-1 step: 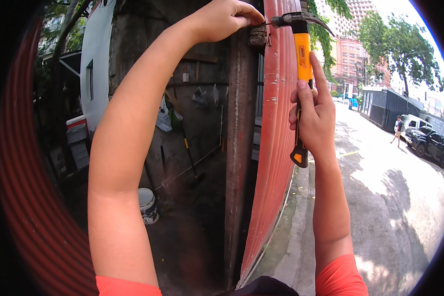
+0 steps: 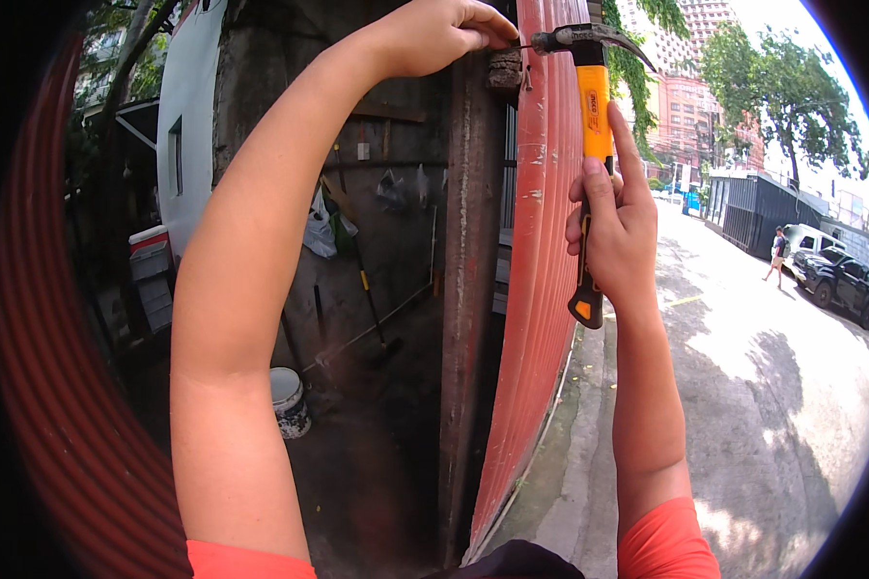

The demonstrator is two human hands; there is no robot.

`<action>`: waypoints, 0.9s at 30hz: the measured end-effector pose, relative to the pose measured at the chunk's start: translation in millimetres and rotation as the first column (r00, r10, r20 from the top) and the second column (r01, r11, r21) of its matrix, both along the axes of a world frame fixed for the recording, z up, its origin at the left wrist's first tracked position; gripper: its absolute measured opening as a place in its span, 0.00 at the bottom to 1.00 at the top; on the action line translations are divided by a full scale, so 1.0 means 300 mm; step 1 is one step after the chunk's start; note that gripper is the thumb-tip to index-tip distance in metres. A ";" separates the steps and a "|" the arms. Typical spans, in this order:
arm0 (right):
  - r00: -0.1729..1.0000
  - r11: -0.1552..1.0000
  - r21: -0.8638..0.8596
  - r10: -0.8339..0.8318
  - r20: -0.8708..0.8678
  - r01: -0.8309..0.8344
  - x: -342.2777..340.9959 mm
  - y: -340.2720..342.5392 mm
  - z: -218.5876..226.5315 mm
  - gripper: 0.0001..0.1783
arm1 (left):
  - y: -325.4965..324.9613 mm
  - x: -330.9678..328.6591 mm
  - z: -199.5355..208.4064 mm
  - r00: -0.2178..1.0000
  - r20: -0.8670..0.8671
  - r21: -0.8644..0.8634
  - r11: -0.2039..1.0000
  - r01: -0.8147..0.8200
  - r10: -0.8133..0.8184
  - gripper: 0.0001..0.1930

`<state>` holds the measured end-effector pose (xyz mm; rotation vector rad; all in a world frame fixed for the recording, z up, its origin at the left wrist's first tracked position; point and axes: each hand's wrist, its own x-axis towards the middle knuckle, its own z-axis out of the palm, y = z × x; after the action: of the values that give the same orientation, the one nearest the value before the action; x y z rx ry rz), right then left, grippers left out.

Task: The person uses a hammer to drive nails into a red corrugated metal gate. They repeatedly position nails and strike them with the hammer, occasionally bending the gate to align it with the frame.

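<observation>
My right hand (image 2: 616, 227) grips a claw hammer (image 2: 597, 111) by its yellow and black handle, index finger stretched along the side. The hammer stands upright with its striking face turned left. At the top, my left hand (image 2: 444, 37) is closed, its fingertips pinching a thin nail (image 2: 523, 46) that lies level. The hammer's face is at or very near the nail's right end; I cannot tell whether they touch. Just below the fingertips is a rough, dark wood end (image 2: 504, 71), beside the edge of a red corrugated metal sheet (image 2: 546, 193).
A rusty upright post (image 2: 463, 289) stands left of the sheet. Behind it, a dim space holds a white bucket (image 2: 288, 400), a long-handled broom (image 2: 365, 280) and stacked drawers (image 2: 152, 280). On the right, a person (image 2: 777, 253) walks near parked cars (image 2: 833, 275) on a sunlit road (image 2: 734, 386).
</observation>
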<state>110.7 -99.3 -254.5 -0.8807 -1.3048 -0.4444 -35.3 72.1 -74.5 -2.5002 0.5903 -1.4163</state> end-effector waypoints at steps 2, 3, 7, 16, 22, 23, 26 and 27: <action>1.000 0.999 0.033 -0.012 -0.006 0.013 0.001 0.002 -0.005 0.31 | -0.009 -0.007 0.068 0.979 -0.195 -0.148 0.985 -0.089 0.060 0.16; 1.000 0.999 0.050 -0.018 -0.009 0.019 0.002 0.005 -0.005 0.31 | -0.005 -0.001 0.078 0.974 -0.207 -0.148 0.981 -0.123 0.091 0.18; 0.999 0.995 0.083 -0.048 -0.014 0.049 0.005 0.007 0.019 0.31 | -0.023 -0.017 0.095 0.982 -0.112 0.059 0.987 -0.149 0.155 0.25; 0.993 0.995 0.041 -0.082 -0.081 0.086 -0.018 -0.029 0.004 0.32 | -0.048 -0.010 0.095 0.967 -0.139 0.024 0.977 -0.211 0.213 0.24; 0.996 0.995 0.069 -0.070 -0.057 0.074 0.015 -0.056 0.009 0.32 | -0.065 -0.004 0.121 0.947 -0.180 -0.031 0.961 -0.275 0.265 0.16; 0.997 0.996 0.063 -0.063 -0.053 0.066 0.019 -0.056 0.009 0.32 | -0.076 -0.001 0.115 0.942 -0.178 -0.048 0.953 -0.299 0.286 0.16; 0.995 0.994 0.063 -0.085 -0.058 0.089 0.028 -0.061 0.007 0.32 | -0.127 -0.007 0.125 0.899 -0.169 -0.074 0.905 -0.419 0.403 0.15; 0.995 0.994 0.060 -0.084 -0.054 0.087 0.029 -0.062 0.007 0.32 | -0.144 -0.019 0.130 0.892 -0.180 -0.047 0.902 -0.430 0.416 0.14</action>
<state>119.4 -118.0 -252.5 -0.8924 -1.2027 -0.5240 -41.1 28.8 -35.6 -2.6146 -0.0053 -1.0966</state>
